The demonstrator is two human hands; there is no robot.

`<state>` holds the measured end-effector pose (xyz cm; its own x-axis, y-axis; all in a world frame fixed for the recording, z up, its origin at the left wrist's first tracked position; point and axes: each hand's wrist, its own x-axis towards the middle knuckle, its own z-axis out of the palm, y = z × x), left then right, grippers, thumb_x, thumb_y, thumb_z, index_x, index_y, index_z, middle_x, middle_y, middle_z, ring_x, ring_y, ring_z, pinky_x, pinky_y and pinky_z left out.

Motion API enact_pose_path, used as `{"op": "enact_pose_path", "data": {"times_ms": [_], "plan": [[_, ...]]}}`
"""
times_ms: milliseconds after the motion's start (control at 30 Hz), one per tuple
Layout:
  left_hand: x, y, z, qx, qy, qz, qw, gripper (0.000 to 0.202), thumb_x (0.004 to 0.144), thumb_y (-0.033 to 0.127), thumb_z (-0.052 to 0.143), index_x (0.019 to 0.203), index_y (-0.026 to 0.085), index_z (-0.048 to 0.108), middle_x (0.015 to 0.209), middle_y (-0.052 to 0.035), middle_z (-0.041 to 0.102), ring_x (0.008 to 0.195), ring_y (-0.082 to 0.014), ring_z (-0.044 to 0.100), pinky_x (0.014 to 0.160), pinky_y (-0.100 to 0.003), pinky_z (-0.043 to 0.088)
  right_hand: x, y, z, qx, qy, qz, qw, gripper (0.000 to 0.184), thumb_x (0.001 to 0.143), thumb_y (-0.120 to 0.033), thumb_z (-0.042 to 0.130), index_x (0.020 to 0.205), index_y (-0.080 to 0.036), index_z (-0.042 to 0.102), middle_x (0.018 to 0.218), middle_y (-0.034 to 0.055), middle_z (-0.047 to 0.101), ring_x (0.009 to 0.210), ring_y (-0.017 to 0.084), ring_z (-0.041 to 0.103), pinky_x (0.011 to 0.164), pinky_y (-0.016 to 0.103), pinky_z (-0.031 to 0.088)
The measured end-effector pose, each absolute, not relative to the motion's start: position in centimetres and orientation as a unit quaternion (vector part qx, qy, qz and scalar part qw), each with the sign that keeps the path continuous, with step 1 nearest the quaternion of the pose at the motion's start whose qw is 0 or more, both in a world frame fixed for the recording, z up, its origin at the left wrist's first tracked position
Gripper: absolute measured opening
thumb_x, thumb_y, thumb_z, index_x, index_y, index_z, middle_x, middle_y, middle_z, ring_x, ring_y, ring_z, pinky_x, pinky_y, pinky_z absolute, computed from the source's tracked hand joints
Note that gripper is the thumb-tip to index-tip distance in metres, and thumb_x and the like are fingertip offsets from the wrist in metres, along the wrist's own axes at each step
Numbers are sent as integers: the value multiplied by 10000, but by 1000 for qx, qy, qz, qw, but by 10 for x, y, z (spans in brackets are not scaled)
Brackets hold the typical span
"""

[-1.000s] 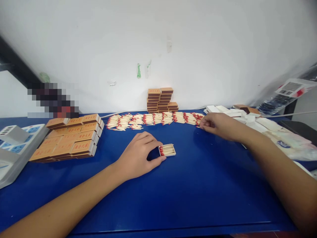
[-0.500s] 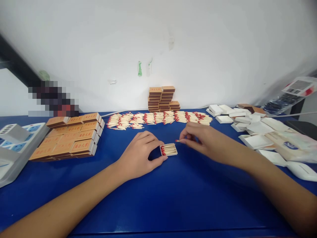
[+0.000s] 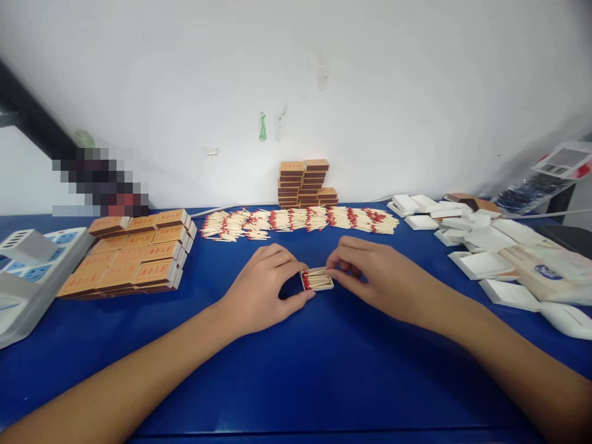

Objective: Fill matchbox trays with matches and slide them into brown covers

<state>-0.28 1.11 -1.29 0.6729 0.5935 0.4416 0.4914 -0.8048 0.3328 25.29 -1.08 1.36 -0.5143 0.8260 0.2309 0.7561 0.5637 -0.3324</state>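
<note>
A small white matchbox tray (image 3: 324,288) lies on the blue table, filled with wooden matches (image 3: 316,279), their red heads toward the left. My left hand (image 3: 259,290) steadies the tray by its left end, thumb on the near side and fingers on the far side. My right hand (image 3: 377,271) is closed in a pinch at the tray's right end, its fingertips on a match over the tray; most of that match is hidden. Beyond both hands, loose red-headed matches (image 3: 296,220) spread in a long row.
Closed matchboxes (image 3: 155,271) are stacked at the left, beside a power strip (image 3: 65,265). More matchboxes (image 3: 291,185) stand piled against the wall. White trays (image 3: 481,264), a tissue pack (image 3: 550,271) and a plastic bag (image 3: 531,191) lie at the right.
My right hand has moved left and slightly down, bringing the match from beside the tray to its right end. My left hand stays on the tray.
</note>
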Motion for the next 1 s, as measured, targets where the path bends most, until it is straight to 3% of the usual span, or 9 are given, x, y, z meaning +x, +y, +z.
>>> {"op": "enact_pose_path", "data": {"times_ms": [533, 1000], "plan": [[-3, 11, -13, 911, 295, 272, 97, 283, 947, 334, 798, 1181, 185, 743, 1094, -75, 760, 1113, -280, 672, 1012, -465, 515, 258, -4, 9, -460, -856, 119, 206, 85, 997, -177, 630, 982, -227, 697, 913, 23, 665, 753, 166, 614, 683, 298, 439], [-4, 12, -12, 912, 293, 269, 104, 261, 958, 346, 790, 1169, 203, 735, 1099, -69, 760, 1105, -269, 672, 1026, -473, 523, 250, 0, 3, -455, -847, 184, 204, 128, 1046, -240, 572, 976, -222, 678, 911, 21, 664, 755, 160, 601, 687, 293, 441]]}}
